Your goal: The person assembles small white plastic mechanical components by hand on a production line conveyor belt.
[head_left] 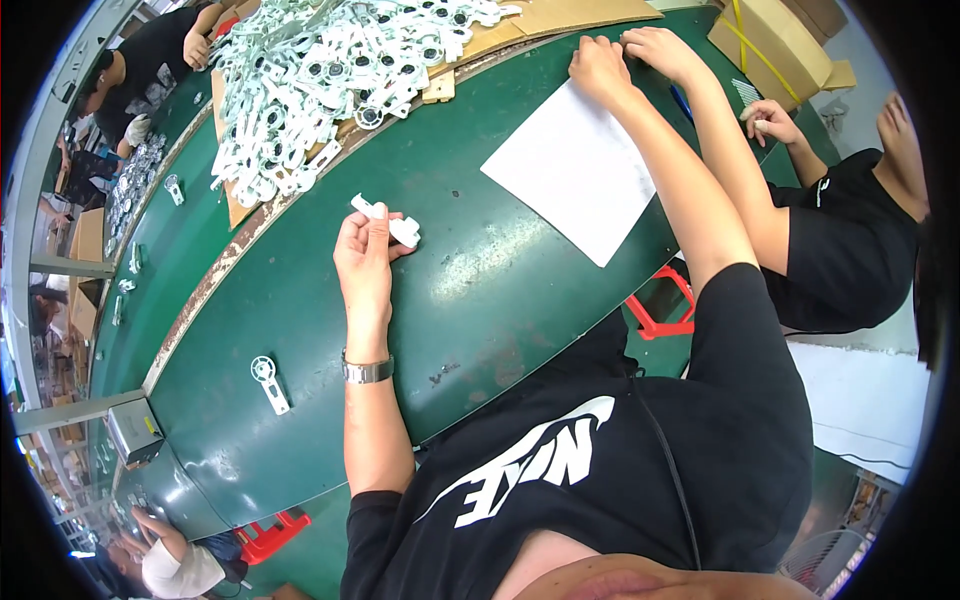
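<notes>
My left hand [366, 250], with a metal watch on its wrist, is closed around a small white plastic part [403, 232] above the green table. One end of the part sticks out past the thumb; the fingers cover its middle. My right arm reaches far across the table. At its end my right hand [600, 72] rests by the far edge of a white sheet of paper [575, 170], its fingers curled down. What they hold, if anything, is hidden. To the left on the table lies a white part with a round ring head [269, 384], apart from my hands.
A large heap of white plastic parts [330, 80] lies on cardboard at the far side. A co-worker's hand [660, 52] is close beside my right hand; another co-worker's hand [770, 122] is farther right. A cardboard box [770, 50], a red stool [665, 305] and a metal box [134, 432] stand around.
</notes>
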Action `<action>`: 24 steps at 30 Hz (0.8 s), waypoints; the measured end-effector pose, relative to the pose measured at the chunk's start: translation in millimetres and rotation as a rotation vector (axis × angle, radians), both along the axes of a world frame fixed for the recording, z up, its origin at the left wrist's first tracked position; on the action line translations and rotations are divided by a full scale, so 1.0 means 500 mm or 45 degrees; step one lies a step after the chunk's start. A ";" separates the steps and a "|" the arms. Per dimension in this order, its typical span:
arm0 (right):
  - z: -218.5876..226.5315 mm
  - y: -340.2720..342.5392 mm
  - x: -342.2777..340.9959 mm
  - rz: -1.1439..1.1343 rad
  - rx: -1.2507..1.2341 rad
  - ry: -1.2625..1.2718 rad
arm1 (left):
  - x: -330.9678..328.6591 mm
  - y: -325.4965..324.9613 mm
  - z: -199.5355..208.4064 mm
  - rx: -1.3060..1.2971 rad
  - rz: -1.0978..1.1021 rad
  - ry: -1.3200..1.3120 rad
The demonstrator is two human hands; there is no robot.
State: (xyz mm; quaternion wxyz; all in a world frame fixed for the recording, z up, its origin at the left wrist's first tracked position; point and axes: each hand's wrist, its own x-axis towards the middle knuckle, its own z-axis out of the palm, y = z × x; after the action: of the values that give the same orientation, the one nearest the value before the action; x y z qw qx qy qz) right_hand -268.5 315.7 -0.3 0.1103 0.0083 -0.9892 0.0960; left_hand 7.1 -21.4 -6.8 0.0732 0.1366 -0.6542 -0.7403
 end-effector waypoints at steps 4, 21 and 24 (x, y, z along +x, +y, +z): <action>-0.038 0.023 -0.036 -0.238 0.049 -0.055 | 0.003 0.002 -0.003 -0.028 -0.008 -0.016; -0.035 0.056 0.048 -0.044 0.016 0.170 | 0.009 0.004 -0.008 -0.040 0.044 0.035; -0.069 0.087 -0.014 -0.363 0.171 0.121 | 0.009 0.006 -0.010 -0.050 0.020 0.051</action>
State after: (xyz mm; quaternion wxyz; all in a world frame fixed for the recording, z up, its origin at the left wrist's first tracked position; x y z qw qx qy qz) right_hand -275.5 359.3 -34.9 0.1689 -0.1203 -0.9782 0.0127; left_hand 11.8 -18.3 -11.7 0.0946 0.1253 -0.6659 -0.7293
